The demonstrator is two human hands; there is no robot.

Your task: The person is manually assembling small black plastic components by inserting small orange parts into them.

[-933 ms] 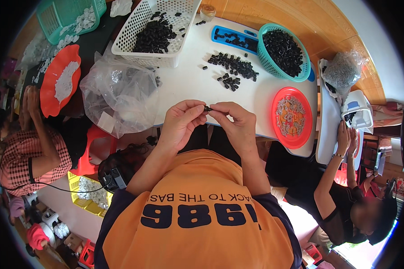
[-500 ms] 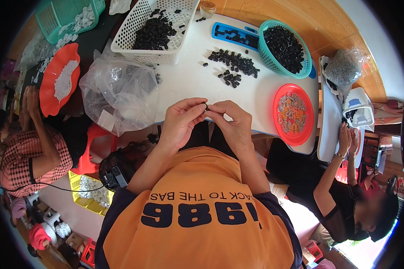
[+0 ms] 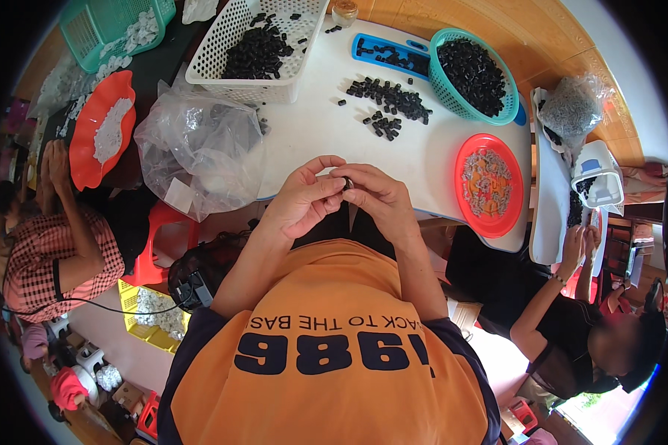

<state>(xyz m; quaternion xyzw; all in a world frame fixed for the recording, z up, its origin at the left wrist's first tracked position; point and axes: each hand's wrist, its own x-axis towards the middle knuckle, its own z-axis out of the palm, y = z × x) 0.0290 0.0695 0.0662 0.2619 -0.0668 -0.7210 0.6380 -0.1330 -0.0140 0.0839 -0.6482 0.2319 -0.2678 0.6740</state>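
Both hands meet at the near edge of the white table (image 3: 304,133). A small black cylindrical piece (image 3: 347,183) is pinched between the fingertips, partly hidden by them. My left hand (image 3: 309,199) grips it from the left with thumb and forefinger. From the right, my right hand (image 3: 382,202) holds the same piece between thumb and fingers. Beyond my hands lies a loose group of similar black pieces (image 3: 388,100). A red plate (image 3: 518,159) with small greyish parts stands to the right.
A white perforated basket (image 3: 289,90) and a teal basket (image 3: 439,85) hold black pieces. Between them lies a blue tray (image 3: 358,64). A clear plastic bag (image 3: 193,141) covers the table's left side. People work at left (image 3: 59,252) and right (image 3: 564,326).
My fingers have shifted around the black piece, and the right hand has tilted inward. Both hands stay together at the table edge. The person at right has moved their hands slightly nearer.
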